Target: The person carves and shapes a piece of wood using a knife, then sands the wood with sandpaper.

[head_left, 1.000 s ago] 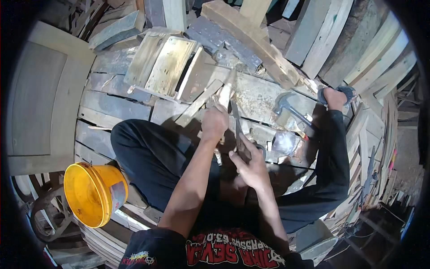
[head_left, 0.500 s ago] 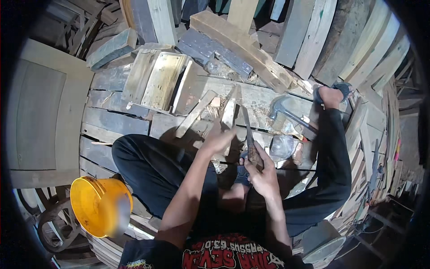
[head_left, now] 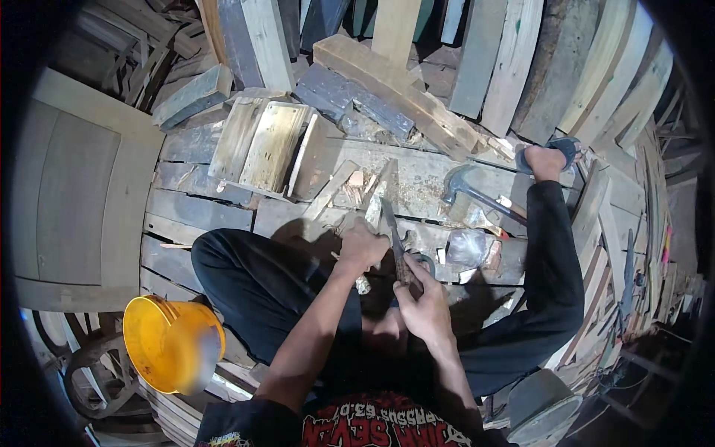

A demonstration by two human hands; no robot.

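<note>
My left hand (head_left: 363,247) is closed around a narrow strip of pale wood (head_left: 377,200), which sticks out past the fingers and tilts away from me. In my right hand (head_left: 426,304) is a knife (head_left: 392,221) with a dark, narrow blade and a brown handle. Its blade points forward and lies close alongside the strip; whether the edge touches the wood I cannot tell. Just beyond the left hand, another flat wood piece (head_left: 330,191) lies on the plank floor among small chips (head_left: 357,181). My fingers hide the middle of the strip.
A claw hammer (head_left: 485,201) and a clear plastic bag (head_left: 466,248) lie to the right, near my bent leg. A small plank box (head_left: 272,149) stands ahead on the left. Thick beams (head_left: 402,93) lie beyond. A yellow bucket (head_left: 136,350) sits beside my left knee.
My left hand, fingers loosely extended before, has closed around the wood strip. The knife has moved left and nearer to the strip. The whole view has shifted slightly.
</note>
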